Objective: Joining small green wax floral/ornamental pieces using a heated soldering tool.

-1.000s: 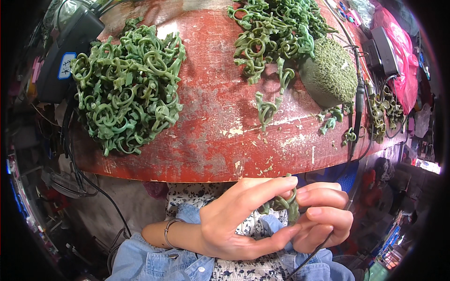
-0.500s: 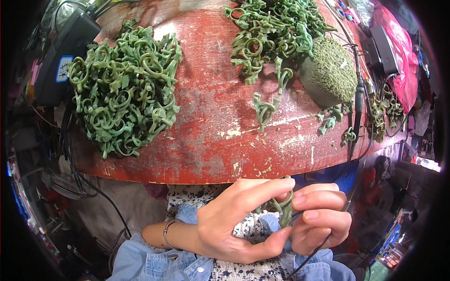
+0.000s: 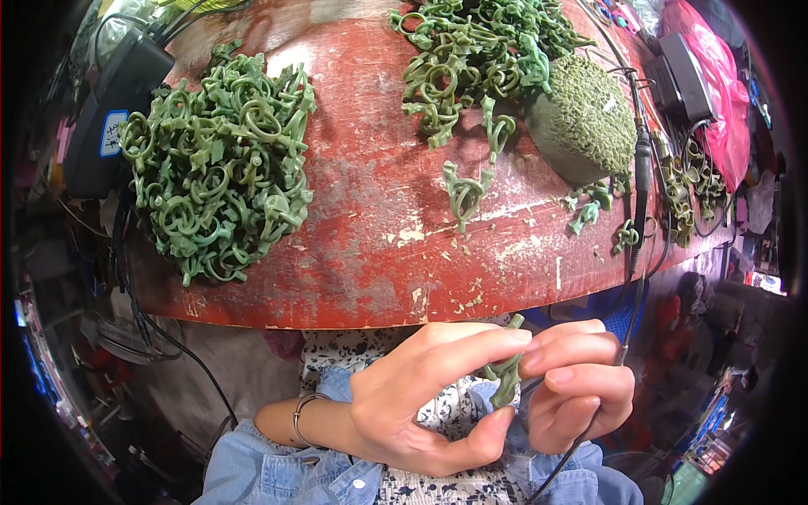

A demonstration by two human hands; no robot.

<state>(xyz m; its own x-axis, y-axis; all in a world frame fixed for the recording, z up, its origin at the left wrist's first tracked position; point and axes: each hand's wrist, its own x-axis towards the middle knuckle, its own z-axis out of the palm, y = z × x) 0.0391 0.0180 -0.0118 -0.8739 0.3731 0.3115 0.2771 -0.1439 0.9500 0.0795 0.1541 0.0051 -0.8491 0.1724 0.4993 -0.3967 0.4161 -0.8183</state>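
Turned since the earlier frame, the green ring piece [image 3: 506, 385] now shows its loop more nearly edge-on and its narrow stem standing further clear between our hands. Its long axis runs steeply, the slim end pointing up and slightly right, past our left index fingertip, the broader, twisted end pointing down toward our left thumb. We grasp it with the left hand [image 3: 412, 396], just beyond the near edge of the surface [image 3: 362, 290], index finger above and thumb below. Our right hand [image 3: 581, 383] is curled, its fingertips against the piece's right side; we cannot tell whether a tool sits within, though a black cable [image 3: 568, 463] trails below it.

Smooth and waxy-looking, similar green pieces, all loops and knobby stems, lie tangled in a left heap [image 3: 219, 168] and a right heap [image 3: 480, 59]. Two loose pieces [image 3: 464, 195] trail from the latter, near a rounded green block [image 3: 585, 118] with smooth sides and a crumbly, pitted top. Red paint on the surface is scuffed, worn to grey and cream patches. We wear a thin metal bracelet [image 3: 297, 414] and faded denim sleeves [image 3: 278, 467].
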